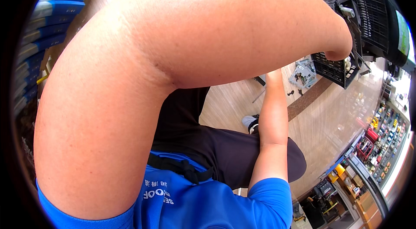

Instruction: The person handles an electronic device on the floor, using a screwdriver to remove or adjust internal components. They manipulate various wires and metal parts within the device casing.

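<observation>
My left arm stretches across the top of the view, bent at the elbow. At its far right end only the back edge of my left hand (339,53) shows, beside a black plastic crate (330,69); its fingers are hidden. My right forearm reaches up from the blue sleeve and passes behind the left forearm, which covers my right hand. Between the two lie small clear bags of parts (302,76) on the floor, with a few small black pieces (290,93) just below them. What either hand touches cannot be made out.
Another black slatted crate (370,17) stands at the upper right. Blue and white stacked packages (56,10) rise at the left. Shelves with many small goods (385,131) line the right side. My knee (297,159) and a shoe (250,121) are below the forearm.
</observation>
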The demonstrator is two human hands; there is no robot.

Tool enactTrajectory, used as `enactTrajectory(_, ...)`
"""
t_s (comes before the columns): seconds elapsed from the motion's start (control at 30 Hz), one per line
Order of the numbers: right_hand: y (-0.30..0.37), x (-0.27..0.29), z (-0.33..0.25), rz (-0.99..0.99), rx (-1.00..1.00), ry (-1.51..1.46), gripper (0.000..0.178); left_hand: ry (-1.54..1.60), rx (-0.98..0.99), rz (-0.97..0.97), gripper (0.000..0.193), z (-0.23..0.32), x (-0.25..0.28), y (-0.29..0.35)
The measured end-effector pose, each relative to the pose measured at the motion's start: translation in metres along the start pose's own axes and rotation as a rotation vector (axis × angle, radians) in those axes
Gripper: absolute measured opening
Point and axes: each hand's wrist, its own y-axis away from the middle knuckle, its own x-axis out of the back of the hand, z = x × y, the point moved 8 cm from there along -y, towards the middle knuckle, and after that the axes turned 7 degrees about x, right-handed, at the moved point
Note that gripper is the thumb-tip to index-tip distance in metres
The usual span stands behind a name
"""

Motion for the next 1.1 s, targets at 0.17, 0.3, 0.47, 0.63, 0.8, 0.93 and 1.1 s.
enactTrajectory(0.17, 0.002, -0.002, -0.003, -0.03, 0.084, 0.055, 0.029, -0.002, -0.008, -0.001, 0.025, 0.003, 0.001, -0.001)
enactTrajectory(0.3, 0.001, 0.007, -0.014, 0.114, 0.148, 0.001, 0.03, -0.002, -0.007, -0.002, 0.025, -0.001, 0.0, -0.003)
enactTrajectory(0.47, 0.0, 0.002, -0.002, -0.061, 0.036, 0.06, 0.033, -0.005, -0.011, -0.002, 0.025, 0.0, -0.002, -0.002)
enactTrajectory(0.63, 0.0, 0.012, -0.014, 0.074, 0.094, -0.089, 0.033, -0.006, -0.01, -0.006, 0.025, -0.003, -0.005, 0.0)
enactTrajectory(0.8, 0.004, -0.01, 0.015, -0.115, -0.008, 0.087, 0.037, -0.012, -0.026, 0.001, 0.025, 0.004, -0.003, 0.004)
enactTrajectory(0.93, 0.001, 0.014, -0.013, 0.134, 0.116, -0.114, 0.034, -0.013, -0.02, -0.006, 0.025, -0.001, -0.007, 0.007)
enactTrajectory(1.1, 0.004, -0.005, 0.001, -0.253, -0.169, 0.095, 0.036, -0.015, -0.032, -0.009, 0.025, 0.004, -0.013, 0.02)
